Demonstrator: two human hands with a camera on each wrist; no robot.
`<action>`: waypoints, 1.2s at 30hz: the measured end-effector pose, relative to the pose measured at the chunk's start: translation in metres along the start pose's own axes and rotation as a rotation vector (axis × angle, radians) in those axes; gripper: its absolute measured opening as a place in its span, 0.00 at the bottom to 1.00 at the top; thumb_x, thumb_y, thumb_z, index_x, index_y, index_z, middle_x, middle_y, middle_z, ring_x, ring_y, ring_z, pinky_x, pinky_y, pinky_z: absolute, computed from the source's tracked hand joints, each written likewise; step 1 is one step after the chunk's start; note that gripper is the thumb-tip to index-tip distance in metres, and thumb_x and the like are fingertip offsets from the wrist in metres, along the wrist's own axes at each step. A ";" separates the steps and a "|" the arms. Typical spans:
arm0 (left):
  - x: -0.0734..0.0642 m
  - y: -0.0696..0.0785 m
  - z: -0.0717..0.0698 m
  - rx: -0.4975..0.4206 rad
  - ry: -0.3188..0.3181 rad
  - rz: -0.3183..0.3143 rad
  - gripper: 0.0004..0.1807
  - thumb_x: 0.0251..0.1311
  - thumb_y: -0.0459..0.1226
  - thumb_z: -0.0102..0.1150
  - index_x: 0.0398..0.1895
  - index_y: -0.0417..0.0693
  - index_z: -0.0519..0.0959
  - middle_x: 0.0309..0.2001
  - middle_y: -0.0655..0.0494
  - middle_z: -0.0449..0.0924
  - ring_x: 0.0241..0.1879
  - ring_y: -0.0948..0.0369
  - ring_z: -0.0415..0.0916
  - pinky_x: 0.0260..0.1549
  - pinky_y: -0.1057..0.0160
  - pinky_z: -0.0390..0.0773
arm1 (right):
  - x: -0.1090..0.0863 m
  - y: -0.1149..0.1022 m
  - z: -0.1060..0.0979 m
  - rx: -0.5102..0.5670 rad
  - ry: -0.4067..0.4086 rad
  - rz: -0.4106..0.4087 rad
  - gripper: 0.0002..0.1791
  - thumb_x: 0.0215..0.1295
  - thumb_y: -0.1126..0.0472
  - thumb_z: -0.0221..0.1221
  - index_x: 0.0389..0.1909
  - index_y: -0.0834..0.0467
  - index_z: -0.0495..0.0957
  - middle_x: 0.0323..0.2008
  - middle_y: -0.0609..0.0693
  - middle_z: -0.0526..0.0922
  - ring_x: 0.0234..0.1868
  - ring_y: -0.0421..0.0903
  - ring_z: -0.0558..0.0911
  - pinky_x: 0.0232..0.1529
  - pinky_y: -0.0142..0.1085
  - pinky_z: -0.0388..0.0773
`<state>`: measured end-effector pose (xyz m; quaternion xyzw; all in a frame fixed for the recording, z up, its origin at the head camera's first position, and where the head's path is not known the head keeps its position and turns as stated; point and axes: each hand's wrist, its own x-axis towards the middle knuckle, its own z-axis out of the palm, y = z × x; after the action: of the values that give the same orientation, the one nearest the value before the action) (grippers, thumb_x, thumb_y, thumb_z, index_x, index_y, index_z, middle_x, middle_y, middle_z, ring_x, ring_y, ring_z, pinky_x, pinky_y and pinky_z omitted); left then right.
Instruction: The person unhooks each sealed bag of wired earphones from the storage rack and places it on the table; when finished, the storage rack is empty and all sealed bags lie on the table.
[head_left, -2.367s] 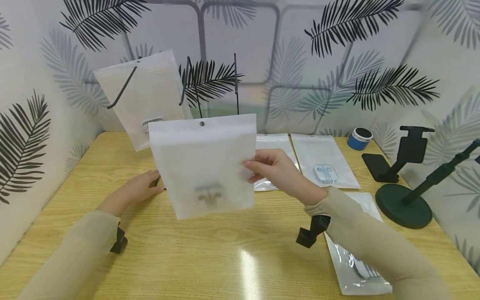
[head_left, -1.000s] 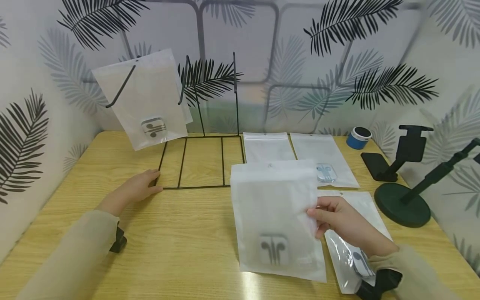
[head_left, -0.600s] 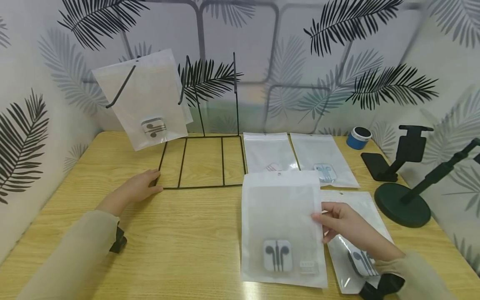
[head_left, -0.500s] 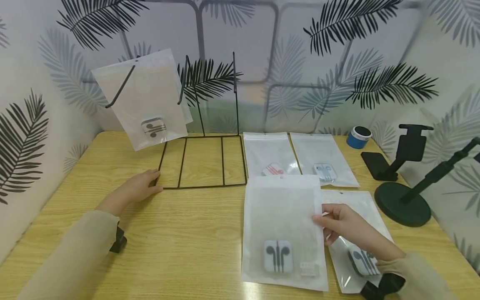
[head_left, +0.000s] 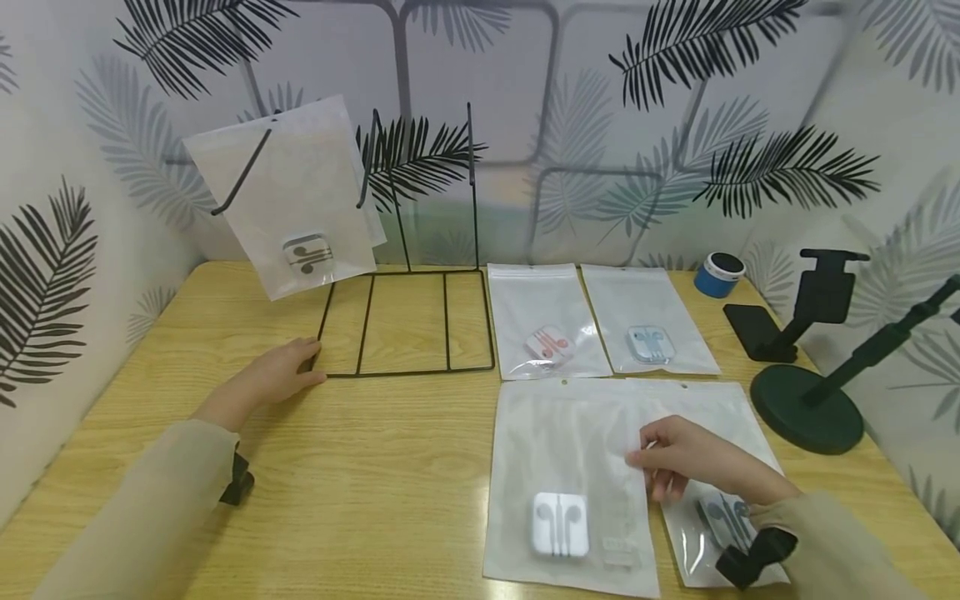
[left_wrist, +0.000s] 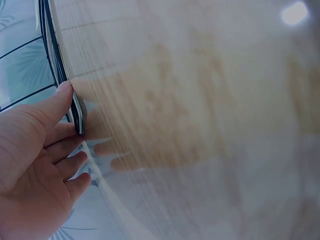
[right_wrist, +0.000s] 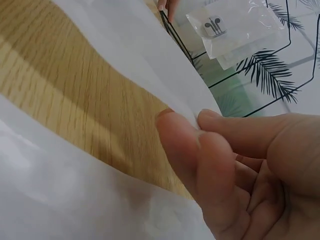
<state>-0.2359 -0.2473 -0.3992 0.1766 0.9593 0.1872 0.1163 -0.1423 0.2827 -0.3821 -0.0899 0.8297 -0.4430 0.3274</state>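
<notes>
My left hand (head_left: 273,375) holds the left side bar of a black wire display rack (head_left: 408,373); in the left wrist view, thumb and fingers pinch the wire. My right hand (head_left: 701,458) pinches the right edge of a white zip bag (head_left: 562,433) holding white earphones (head_left: 560,525). This bag lies at the table's front right, its right edge slightly raised in the right wrist view. Several earphone bags (head_left: 300,183) hang tilted on the rack's left hook. Under my right hand lies another earphone bag (head_left: 720,417), partly covered.
Two more bags lie behind, one with red earphones (head_left: 550,343), one with blue earphones (head_left: 651,344). To the right stand a blue jar (head_left: 717,279), a black phone stand (head_left: 821,292) and a dark green round base (head_left: 806,412). Another rack hook (head_left: 471,146) bears no bag.
My right hand has carried the earphone bag from in front of the rack rightward and down onto the table, uncovering the red-earphone bag. The left hand stays on the rack.
</notes>
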 end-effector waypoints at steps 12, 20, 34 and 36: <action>0.001 -0.001 0.000 0.011 0.001 0.003 0.33 0.65 0.40 0.52 0.64 0.24 0.55 0.64 0.26 0.50 0.63 0.34 0.47 0.59 0.39 0.52 | 0.008 0.001 0.002 -0.077 0.049 0.068 0.18 0.60 0.53 0.61 0.20 0.63 0.73 0.17 0.54 0.80 0.14 0.43 0.78 0.12 0.28 0.71; 0.000 -0.001 0.000 0.015 0.003 0.004 0.33 0.65 0.40 0.52 0.64 0.25 0.55 0.64 0.26 0.50 0.63 0.34 0.47 0.59 0.39 0.51 | 0.015 -0.002 0.004 -0.174 0.092 0.109 0.18 0.58 0.51 0.62 0.20 0.61 0.76 0.15 0.52 0.79 0.13 0.43 0.77 0.11 0.29 0.71; 0.001 -0.002 0.000 0.024 0.006 0.014 0.33 0.65 0.39 0.52 0.64 0.23 0.55 0.64 0.26 0.51 0.63 0.34 0.47 0.59 0.39 0.52 | 0.015 -0.025 -0.006 -0.382 0.114 0.085 0.16 0.60 0.55 0.60 0.17 0.60 0.77 0.11 0.50 0.76 0.10 0.42 0.73 0.11 0.32 0.72; 0.001 -0.003 0.000 0.025 0.005 0.012 0.33 0.65 0.39 0.51 0.64 0.23 0.55 0.64 0.26 0.50 0.63 0.34 0.47 0.59 0.39 0.52 | 0.017 -0.030 -0.009 -0.393 0.122 0.065 0.15 0.61 0.55 0.59 0.19 0.60 0.77 0.11 0.50 0.76 0.10 0.42 0.73 0.11 0.33 0.73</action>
<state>-0.2378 -0.2491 -0.4001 0.1834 0.9608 0.1765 0.1103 -0.1652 0.2637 -0.3619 -0.0979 0.9210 -0.2665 0.2668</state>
